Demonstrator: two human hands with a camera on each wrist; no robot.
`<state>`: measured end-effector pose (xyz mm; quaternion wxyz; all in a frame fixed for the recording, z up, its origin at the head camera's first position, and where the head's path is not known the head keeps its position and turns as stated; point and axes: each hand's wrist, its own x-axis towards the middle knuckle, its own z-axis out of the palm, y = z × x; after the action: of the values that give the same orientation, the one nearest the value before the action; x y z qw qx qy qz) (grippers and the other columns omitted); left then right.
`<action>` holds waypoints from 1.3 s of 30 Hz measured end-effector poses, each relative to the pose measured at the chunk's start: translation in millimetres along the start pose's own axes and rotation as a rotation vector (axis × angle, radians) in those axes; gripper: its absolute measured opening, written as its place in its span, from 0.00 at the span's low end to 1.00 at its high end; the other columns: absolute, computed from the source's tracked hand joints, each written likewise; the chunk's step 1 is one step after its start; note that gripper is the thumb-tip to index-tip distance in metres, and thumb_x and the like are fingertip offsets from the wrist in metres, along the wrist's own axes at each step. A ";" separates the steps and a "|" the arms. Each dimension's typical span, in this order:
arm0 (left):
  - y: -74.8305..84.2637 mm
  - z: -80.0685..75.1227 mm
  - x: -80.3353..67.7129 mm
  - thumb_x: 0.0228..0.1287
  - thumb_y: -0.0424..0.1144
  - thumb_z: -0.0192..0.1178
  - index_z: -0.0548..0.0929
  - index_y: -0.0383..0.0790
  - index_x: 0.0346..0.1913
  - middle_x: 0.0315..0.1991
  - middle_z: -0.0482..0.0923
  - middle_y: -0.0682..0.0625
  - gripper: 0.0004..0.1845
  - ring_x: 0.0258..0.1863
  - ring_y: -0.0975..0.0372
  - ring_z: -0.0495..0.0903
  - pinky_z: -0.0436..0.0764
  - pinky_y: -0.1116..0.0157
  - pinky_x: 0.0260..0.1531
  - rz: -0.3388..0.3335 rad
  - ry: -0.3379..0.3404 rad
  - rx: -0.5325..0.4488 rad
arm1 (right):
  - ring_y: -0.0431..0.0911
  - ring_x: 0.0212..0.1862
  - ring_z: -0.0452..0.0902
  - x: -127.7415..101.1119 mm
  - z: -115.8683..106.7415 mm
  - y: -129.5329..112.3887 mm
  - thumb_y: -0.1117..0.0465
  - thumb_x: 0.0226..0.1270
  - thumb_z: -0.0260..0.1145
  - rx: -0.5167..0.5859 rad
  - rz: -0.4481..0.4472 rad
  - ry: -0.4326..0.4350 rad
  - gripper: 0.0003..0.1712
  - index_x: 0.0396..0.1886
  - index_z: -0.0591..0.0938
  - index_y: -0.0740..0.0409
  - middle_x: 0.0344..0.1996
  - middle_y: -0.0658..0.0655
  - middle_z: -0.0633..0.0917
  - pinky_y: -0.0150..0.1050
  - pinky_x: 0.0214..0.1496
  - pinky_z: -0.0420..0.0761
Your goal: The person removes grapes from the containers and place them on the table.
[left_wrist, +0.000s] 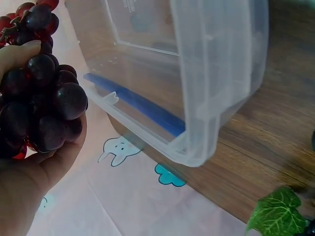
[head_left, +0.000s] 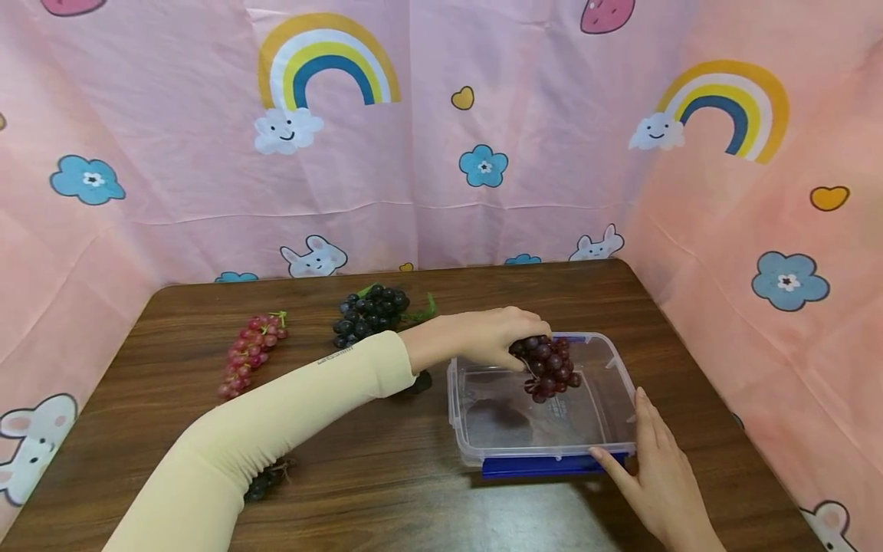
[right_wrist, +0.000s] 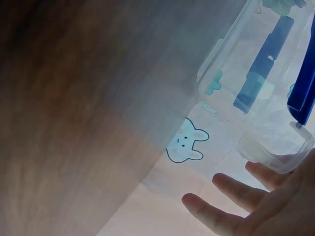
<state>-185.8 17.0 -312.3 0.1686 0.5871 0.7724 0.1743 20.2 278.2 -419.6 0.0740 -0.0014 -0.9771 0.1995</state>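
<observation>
While gripped, dark grapes (head_left: 548, 368) hide fingertips.

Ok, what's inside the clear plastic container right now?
The left hand holds a dark red grape bunch hanging into the container. Its visible floor looks bare; the part beneath the bunch is covered.

The left hand (head_left: 493, 337) reaches far across, sleeved arm outstretched, fingers curled closed around something. The right hand (head_left: 655, 468) lies near, fingers straight, seemingly relaxed.
</observation>
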 end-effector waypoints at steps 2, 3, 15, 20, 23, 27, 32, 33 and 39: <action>0.0 0.1 -4.4 0.73 0.35 0.68 0.73 0.32 0.72 0.67 0.77 0.41 0.28 0.64 0.55 0.79 0.80 0.61 0.62 -0.002 0.001 -0.001 | 0.79 0.72 0.62 -0.3 -0.5 0.1 0.38 0.71 0.71 0.002 0.003 -0.003 0.66 0.87 0.41 0.65 0.78 0.80 0.60 0.82 0.58 0.68; -0.2 0.1 -6.4 0.73 0.35 0.68 0.73 0.33 0.71 0.67 0.77 0.41 0.28 0.64 0.55 0.79 0.80 0.61 0.62 -0.001 0.004 -0.001 | 0.79 0.72 0.62 -0.4 -0.7 0.1 0.39 0.71 0.71 0.004 0.003 -0.003 0.66 0.87 0.41 0.65 0.78 0.80 0.60 0.82 0.58 0.68; 1.4 -5.4 -37.1 0.72 0.33 0.68 0.76 0.34 0.68 0.63 0.79 0.43 0.25 0.60 0.56 0.81 0.82 0.64 0.57 0.003 0.082 -0.073 | 0.78 0.72 0.63 -0.4 0.4 -0.2 0.39 0.70 0.72 0.009 -0.012 0.018 0.65 0.87 0.43 0.64 0.77 0.80 0.61 0.82 0.57 0.68; 1.3 -6.6 -54.2 0.72 0.33 0.68 0.76 0.35 0.69 0.64 0.79 0.43 0.25 0.62 0.56 0.80 0.81 0.61 0.60 -0.035 0.103 -0.070 | 0.78 0.71 0.64 0.5 1.2 0.3 0.40 0.70 0.73 0.015 -0.027 0.033 0.65 0.87 0.44 0.65 0.77 0.80 0.62 0.81 0.58 0.69; 0.3 -6.4 -65.3 0.72 0.33 0.68 0.77 0.37 0.67 0.62 0.79 0.45 0.24 0.60 0.57 0.81 0.82 0.60 0.59 -0.047 0.123 -0.070 | 0.78 0.71 0.64 0.9 1.0 0.6 0.41 0.69 0.74 0.017 -0.038 0.044 0.65 0.86 0.44 0.66 0.77 0.80 0.62 0.80 0.59 0.69; -2.9 -5.2 -79.8 0.71 0.32 0.68 0.78 0.37 0.66 0.60 0.80 0.46 0.23 0.58 0.58 0.82 0.83 0.60 0.57 -0.042 0.167 -0.076 | 0.79 0.71 0.64 0.8 -0.4 0.8 0.41 0.69 0.74 0.018 -0.039 0.040 0.65 0.86 0.44 0.66 0.77 0.80 0.61 0.80 0.59 0.69; -6.3 -2.9 -95.6 0.70 0.32 0.69 0.79 0.37 0.65 0.59 0.81 0.46 0.23 0.56 0.58 0.82 0.83 0.59 0.56 -0.040 0.221 -0.080 | 0.79 0.71 0.63 0.7 -1.0 1.2 0.40 0.70 0.73 0.019 -0.031 0.023 0.66 0.86 0.42 0.66 0.78 0.80 0.60 0.81 0.59 0.68; -6.5 -2.4 -99.0 0.69 0.32 0.69 0.79 0.37 0.65 0.59 0.81 0.46 0.22 0.56 0.58 0.82 0.83 0.59 0.56 -0.041 0.234 -0.079 | 0.79 0.72 0.63 0.6 -0.8 1.3 0.40 0.70 0.73 0.020 -0.030 0.022 0.66 0.86 0.42 0.66 0.78 0.80 0.60 0.81 0.59 0.68; -5.4 1.5 -119.8 0.68 0.29 0.68 0.80 0.36 0.64 0.60 0.81 0.45 0.23 0.57 0.57 0.82 0.84 0.58 0.56 -0.059 0.284 -0.094 | 0.78 0.72 0.63 0.2 0.1 2.1 0.40 0.70 0.73 0.025 -0.030 0.023 0.66 0.86 0.43 0.66 0.78 0.80 0.60 0.80 0.60 0.68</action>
<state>-159.3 -99.9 -309.5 0.0901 0.5252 0.7963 0.2864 19.9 280.2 -420.5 0.0881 0.0118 -0.9736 0.2104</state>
